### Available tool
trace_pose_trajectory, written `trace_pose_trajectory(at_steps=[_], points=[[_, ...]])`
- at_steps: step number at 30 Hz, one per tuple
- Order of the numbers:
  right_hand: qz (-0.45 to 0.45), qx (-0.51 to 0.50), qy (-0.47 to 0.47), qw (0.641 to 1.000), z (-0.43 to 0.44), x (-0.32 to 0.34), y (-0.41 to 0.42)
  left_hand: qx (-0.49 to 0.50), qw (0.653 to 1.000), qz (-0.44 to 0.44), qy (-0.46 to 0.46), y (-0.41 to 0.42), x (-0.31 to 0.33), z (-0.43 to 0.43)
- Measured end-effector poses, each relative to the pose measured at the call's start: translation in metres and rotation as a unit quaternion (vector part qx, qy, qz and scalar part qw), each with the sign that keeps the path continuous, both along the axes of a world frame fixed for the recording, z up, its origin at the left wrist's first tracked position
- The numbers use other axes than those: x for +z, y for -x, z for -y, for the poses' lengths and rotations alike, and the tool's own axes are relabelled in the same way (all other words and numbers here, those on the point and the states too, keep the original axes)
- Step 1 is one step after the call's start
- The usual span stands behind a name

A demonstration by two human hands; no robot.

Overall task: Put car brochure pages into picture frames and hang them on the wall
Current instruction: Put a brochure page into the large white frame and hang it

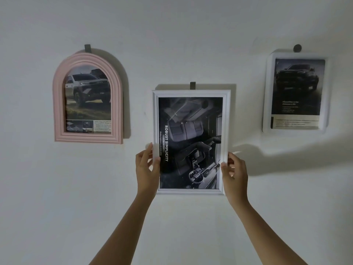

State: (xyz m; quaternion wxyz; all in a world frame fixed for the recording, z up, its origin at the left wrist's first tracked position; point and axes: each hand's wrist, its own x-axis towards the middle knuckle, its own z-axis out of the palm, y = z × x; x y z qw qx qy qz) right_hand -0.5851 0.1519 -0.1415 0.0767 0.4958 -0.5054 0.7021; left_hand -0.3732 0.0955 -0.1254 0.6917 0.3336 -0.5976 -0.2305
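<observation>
Holding the white frame (191,93) against the wall (191,35) at mid-scene, had its top rail just below a small dark hook (192,85). Gripped low on both sides: left hand (147,169) clamped on the left rail with thumb over the front, right hand (234,173) pinching the right rail between thumb and fingers. Could not tell hooked from merely held up. Judged the chief danger there: risked a straight drop down the wall if released before the back hanger seated on the hook. Risked also a crooked hang, given both grips low and nothing steadying the top. Noticed the brochure page (191,142) inside turned on its side, seats and steering wheel lying sideways, so likely to read wrong once hung. Read "ROBUST SIMPLICITY" in white capitals down the page's left edge; found the finer lines beside it illegible. Saw, well to the left and higher, a pink arched frame (58,104) on a second hook (87,48) with a pickup page, grille lettering possibly TOYOTA, caption text unreadable. Saw, far right, a white rounded frame (267,92) under a round peg (297,48), dark truck page, text blocks too blurred to read.
</observation>
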Motion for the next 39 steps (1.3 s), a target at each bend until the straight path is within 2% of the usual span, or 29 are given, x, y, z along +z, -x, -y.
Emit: trace_pose_trajectory(at_steps=[7, 39], points=[[0.018, 0.017, 0.010, 1.000, -0.005, -0.004, 0.005, 0.021, 1.000, -0.011, -0.011, 0.005, -0.006, -0.004], [-0.017, 0.016, 0.005, 1.000, -0.006, -0.022, -0.013, 0.049, 0.999, 0.003, -0.017, -0.022, -0.019, -0.010]])
